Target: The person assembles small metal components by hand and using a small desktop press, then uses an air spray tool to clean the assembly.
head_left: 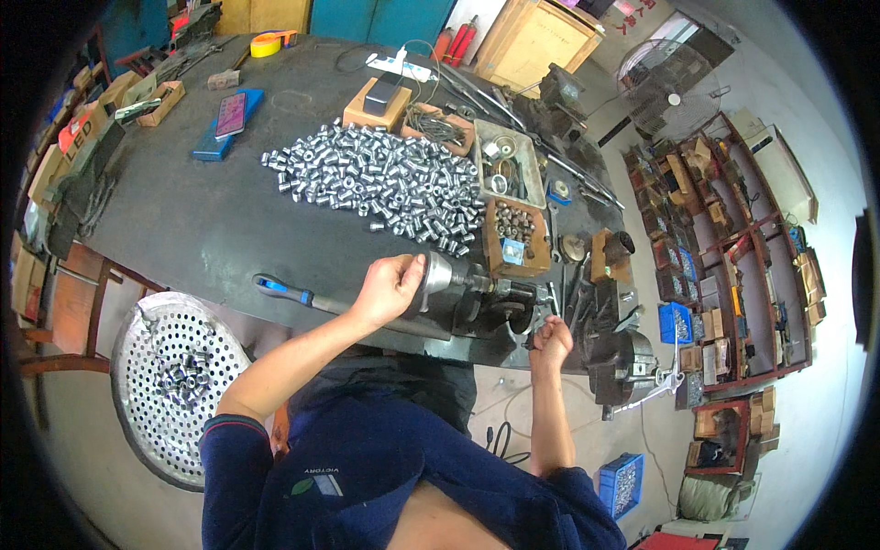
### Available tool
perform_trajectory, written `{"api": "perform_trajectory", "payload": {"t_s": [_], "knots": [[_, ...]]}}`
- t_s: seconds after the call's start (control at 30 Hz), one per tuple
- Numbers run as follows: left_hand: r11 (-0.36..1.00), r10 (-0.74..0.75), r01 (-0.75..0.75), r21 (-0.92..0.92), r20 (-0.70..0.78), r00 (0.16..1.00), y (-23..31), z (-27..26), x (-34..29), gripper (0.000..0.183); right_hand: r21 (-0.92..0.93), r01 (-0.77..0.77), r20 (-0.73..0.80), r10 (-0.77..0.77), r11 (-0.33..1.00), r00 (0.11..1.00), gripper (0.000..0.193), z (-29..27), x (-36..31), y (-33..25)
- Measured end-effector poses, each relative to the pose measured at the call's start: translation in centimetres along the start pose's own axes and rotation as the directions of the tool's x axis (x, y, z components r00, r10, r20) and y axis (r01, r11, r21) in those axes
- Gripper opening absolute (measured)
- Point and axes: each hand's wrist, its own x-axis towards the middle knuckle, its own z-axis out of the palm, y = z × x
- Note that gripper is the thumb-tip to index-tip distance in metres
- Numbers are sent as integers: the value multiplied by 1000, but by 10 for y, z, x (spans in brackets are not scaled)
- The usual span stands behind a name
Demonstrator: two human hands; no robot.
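**Your two hands at a bench-mounted fixture, its axis lying nine to three**

Directions are read from the middle of your view. Nearest, at four o'clock, your right hand has its fingers folded together beneath a slim rod; whether they clamp on it, you cannot tell. At nine, your left hand has its fingers curled and clamped on a silver wheel. The dark fixture sits between your hands, at the bench edge, presumably so that both ends come within reach. Its long axis runs from nine toward three, dipping slightly toward four; the wheel faces nine.

At eight, a perforated metal dish bears a few metal fittings, probably set low and close for easy reach. Beyond your hands, toward eleven, a broad pile of fittings covers part of the bench, apparently kept loose for picking. Farthest, at three, stand shelves.
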Motion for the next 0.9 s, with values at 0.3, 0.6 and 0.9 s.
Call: {"api": "perform_trajectory", "payload": {"t_s": [0.3, 0.6, 0.9], "knots": [[997, -64, 65, -29, 20, 998, 2, 0, -4, 40, -8, -87, -77, 86, 996, 993, 12, 7, 2, 5], [969, -198, 203, -137, 49, 979, 11, 3, 3, 37, -77, -101, -121, 92, 992, 988, 12, 11, 12, 6], [942, -282, 294, -162, 97, 955, 7, 3, 6, 42, -161, -73, -163, 47, 984, 986, 11, 8, 34, 12]]}}
